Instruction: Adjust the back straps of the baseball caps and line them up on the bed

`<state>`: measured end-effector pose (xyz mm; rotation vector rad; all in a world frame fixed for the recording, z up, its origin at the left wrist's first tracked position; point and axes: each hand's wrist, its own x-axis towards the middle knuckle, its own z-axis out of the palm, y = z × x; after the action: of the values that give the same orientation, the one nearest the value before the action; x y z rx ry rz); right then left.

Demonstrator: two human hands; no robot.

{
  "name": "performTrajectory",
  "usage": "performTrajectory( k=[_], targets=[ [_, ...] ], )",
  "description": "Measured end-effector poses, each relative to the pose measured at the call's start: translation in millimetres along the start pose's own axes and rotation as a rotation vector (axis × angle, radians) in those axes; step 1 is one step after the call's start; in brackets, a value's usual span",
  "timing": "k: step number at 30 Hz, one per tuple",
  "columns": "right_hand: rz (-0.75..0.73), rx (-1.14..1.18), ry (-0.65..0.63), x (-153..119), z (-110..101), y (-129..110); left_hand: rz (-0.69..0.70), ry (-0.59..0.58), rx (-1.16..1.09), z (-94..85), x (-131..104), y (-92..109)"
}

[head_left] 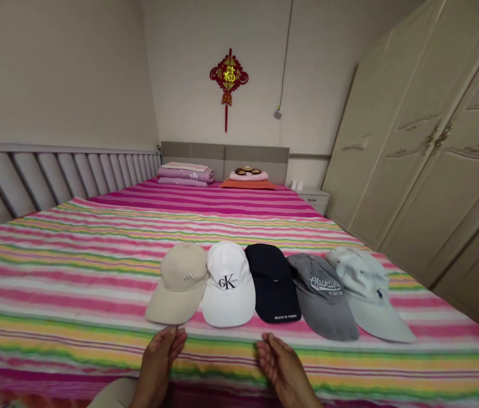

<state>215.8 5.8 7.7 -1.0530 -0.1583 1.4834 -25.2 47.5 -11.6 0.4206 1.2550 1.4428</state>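
Several baseball caps lie side by side in a row on the striped bedspread, brims toward me. From left to right they are a beige cap [182, 277], a white cap [228, 283] with a black CK logo, a black cap [273, 283], a grey cap [322, 294] with white lettering, and a pale green-grey cap [369, 289]. My left hand [161, 354] is just in front of the beige brim, empty, its fingers loosely bent. Palm turned inward, my right hand [282, 365] hovers in front of the black cap, holding nothing, fingers slightly curled and apart.
The striped bedspread [94, 272] covers the bed. Folded purple bedding [186, 174] and a pink-and-orange pile [248, 178] lie by the headboard [256, 156]. A railing [73, 170] runs along the left; a wardrobe [409, 141] and nightstand [313, 198] stand right.
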Motion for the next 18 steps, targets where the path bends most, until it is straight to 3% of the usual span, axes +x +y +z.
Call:
performTrajectory(
  k=[4,10,13,18],
  targets=[
    [-0.126,0.052,0.073,6,-15,-20,-0.123,-0.060,0.080,10.7,-16,-5],
    [-0.174,0.079,0.125,24,-12,-35,-0.340,-0.189,0.089,47.1,-30,-4],
    [-0.195,0.076,0.130,26,-10,-30,-0.354,-0.180,0.054,56.0,-26,-6],
    [-0.213,0.050,0.113,20,-12,-15,-0.302,-0.193,0.039,54.8,-20,-15]
  ],
)
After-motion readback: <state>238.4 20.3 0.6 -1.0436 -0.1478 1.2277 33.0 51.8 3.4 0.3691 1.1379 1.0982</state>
